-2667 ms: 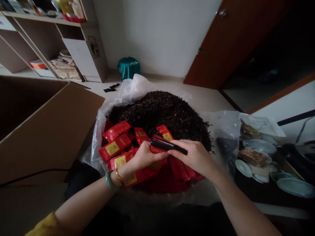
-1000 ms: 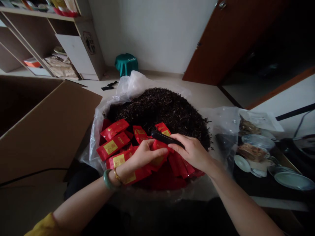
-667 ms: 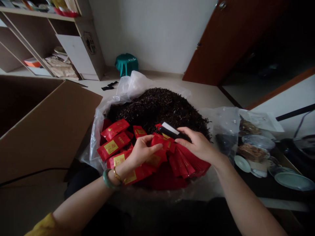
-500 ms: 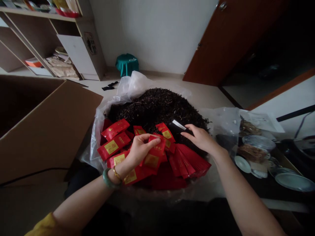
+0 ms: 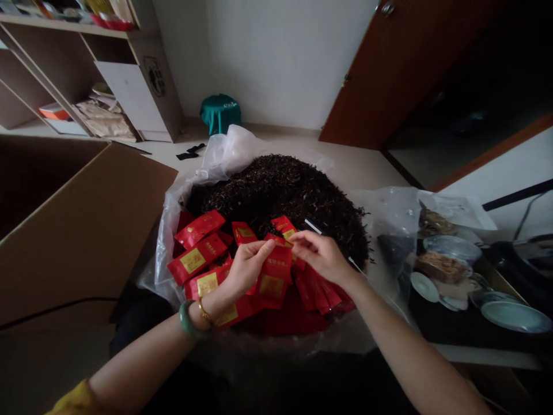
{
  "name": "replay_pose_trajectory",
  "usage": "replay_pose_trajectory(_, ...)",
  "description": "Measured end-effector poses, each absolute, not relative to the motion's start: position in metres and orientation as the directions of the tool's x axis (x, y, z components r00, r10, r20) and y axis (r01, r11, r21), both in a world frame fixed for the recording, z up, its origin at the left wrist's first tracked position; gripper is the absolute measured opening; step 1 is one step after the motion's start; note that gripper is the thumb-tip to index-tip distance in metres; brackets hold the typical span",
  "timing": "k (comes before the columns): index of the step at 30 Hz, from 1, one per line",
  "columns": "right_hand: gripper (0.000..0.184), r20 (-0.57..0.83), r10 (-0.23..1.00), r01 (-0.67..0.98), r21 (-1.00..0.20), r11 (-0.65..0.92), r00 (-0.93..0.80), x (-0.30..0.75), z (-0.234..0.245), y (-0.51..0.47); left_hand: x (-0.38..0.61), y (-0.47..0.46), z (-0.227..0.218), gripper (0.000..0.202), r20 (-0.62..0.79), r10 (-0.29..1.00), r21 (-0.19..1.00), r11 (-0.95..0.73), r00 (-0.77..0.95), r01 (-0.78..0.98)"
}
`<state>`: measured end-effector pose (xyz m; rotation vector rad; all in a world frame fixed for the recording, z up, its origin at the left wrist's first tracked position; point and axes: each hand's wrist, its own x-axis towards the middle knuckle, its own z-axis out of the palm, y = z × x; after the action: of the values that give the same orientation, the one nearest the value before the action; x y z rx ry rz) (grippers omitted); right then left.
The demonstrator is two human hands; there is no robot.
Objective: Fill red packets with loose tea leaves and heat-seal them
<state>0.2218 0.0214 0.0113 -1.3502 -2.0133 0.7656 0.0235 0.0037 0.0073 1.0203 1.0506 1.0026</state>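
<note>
My left hand (image 5: 250, 265) pinches the upper left corner of a red foil tea packet (image 5: 274, 268) with gold print. At that packet's upper right edge, the fingers of my right hand (image 5: 322, 256) are drawn together on it; part of the grip is hidden. Behind and around it lie several more red packets (image 5: 201, 229), with a fanned stack (image 5: 317, 291) under my right hand. Dark loose tea leaves (image 5: 285, 178) are heaped beyond them in a clear plastic bag (image 5: 170, 230). A white strip (image 5: 313, 226) shows on the leaves just past my right hand.
An open cardboard box (image 5: 86, 225) stands at the left. On the right, a dark table (image 5: 419, 323) carries a clear lidded bowl (image 5: 449, 253) and small dishes (image 5: 516, 317). A green-covered stool (image 5: 220, 113), shelves (image 5: 129, 98) and a brown door (image 5: 389, 75) are farther back.
My right hand has let go of the black, white-edged object and moved left to the packet. My left hand still pinches the packet, nearly in place.
</note>
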Motion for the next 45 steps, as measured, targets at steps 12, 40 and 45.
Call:
replay_pose_trajectory(12, 0.043, 0.04, 0.974, 0.549, -0.82, 0.16, -0.224, 0.23, 0.018, 0.027, -0.004, 0.022, 0.019, 0.054, -0.175, 0.953, 0.974, 0.13, 0.249, 0.188)
replay_pose_trajectory(40, 0.039, -0.411, 0.899, 0.97, 0.117, 0.213, -0.148, 0.196, 0.005, -0.002, -0.026, 0.051, 0.007, 0.021, 0.366, 0.886, 0.37, -0.418, 0.284, 0.829)
replay_pose_trajectory(45, 0.039, -0.427, 0.872, 0.966, -0.198, 0.168, -0.24, 0.226, 0.014, 0.014, -0.02, 0.046, 0.005, 0.022, 0.44, 0.85, 0.449, -0.489, 0.291, 0.748)
